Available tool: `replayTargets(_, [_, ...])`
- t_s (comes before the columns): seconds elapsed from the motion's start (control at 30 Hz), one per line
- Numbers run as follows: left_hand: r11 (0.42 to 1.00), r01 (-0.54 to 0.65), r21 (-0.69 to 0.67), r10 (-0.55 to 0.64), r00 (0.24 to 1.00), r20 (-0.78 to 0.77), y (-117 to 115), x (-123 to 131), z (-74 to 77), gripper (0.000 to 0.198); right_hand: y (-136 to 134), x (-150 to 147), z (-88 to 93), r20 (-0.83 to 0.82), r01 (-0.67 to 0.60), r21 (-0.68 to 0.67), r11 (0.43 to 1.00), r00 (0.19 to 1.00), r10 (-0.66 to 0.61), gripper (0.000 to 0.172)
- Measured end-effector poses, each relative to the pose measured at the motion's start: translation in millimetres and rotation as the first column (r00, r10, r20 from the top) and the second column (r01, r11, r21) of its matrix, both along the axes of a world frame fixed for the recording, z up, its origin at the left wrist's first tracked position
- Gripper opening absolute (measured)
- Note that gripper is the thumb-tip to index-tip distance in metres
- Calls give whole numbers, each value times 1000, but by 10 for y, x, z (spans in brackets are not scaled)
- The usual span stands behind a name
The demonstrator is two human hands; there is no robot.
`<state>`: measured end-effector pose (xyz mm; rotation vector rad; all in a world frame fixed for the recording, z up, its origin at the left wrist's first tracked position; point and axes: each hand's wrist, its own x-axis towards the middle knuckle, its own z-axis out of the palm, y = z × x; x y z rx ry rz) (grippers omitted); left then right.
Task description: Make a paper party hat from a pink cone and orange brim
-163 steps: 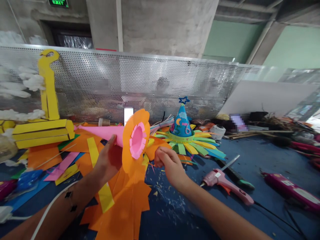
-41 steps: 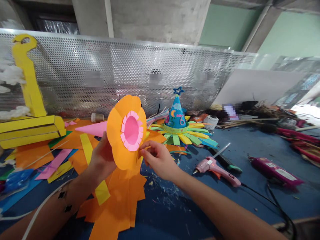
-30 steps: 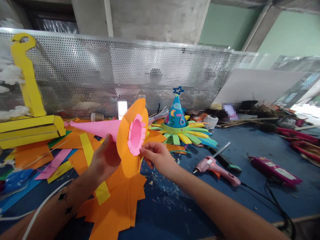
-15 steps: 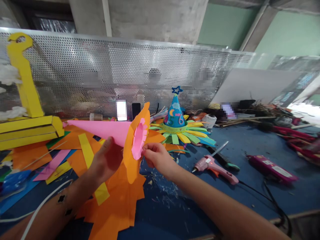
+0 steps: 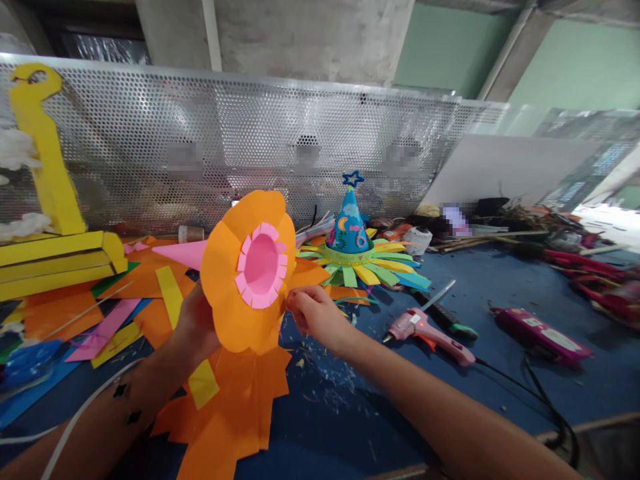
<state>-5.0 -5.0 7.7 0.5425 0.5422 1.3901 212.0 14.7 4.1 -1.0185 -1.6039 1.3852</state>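
Note:
A paper cone hat is in my left hand, which wraps round it from behind; most of those fingers are hidden by the brim. The hat's pink cone points left. Its scalloped orange brim faces me, with folded pink tabs ringing the round opening. Close beside the brim's right edge is my right hand, its fingers curled and pinched together. Whether anything sits between those fingertips cannot be made out. Loose orange paper lies below the hat.
Behind stands a blue cone hat with a fringed brim. On the right lie a pink glue gun, a dark-handled cutter and a magenta tool. A yellow cardboard shape and paper strips are at the left.
My left hand has turned the hat so that its brim and opening swing from facing right to facing me. The right hand stays nearly in place, still pinched.

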Motion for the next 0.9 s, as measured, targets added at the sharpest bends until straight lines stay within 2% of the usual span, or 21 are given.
replayTargets(0.1, [997, -29, -68, 30, 999, 12, 17, 29, 25, 42, -36, -1, 18, -4, -5, 47, 999, 1000, 6, 40])
replayTargets(0.17, [997, -25, -70, 26, 999, 20, 10, 68, 75, 43, -80, -2, 44, -28, 14, 90, 996, 1000, -11, 35])
replayTargets(0.23, [997, -57, -47, 59, 998, 33, -3, 102, 118, 43, -134, -2, 73, -54, 29, 193, 981, 998, -19, 24])
replayTargets(0.3, [997, -80, -6, 80, 996, 42, -10, 123, 131, 42, -188, -3, 97, -46, 29, 356, 934, 999, -14, 22])
replayTargets(0.37, [998, -62, 21, 61, 997, 37, -11, 136, 120, 41, -227, -7, 109, -7, 45, 517, 855, 999, -48, 23])
replayTargets(0.43, [999, -43, 3, 43, 998, 39, -12, 156, 109, 40, -247, -13, 109, 39, 66, 605, 794, 993, -112, 19])
replayTargets(0.57, [988, -98, -115, 105, 993, 55, -15, 222, 130, 34, -247, -15, 99, 117, 68, 676, 734, 973, -198, 17])
replayTargets(0.7, [973, -189, -130, 196, 979, 51, 4, 244, 120, 22, -232, 2, 88, 204, 22, 718, 696, 949, -240, 18])
replayTargets(0.9, [995, -89, -46, 92, 994, 62, 35, 198, 14, 18, -223, 4, 62, 282, -66, 716, 695, 938, -202, 8])
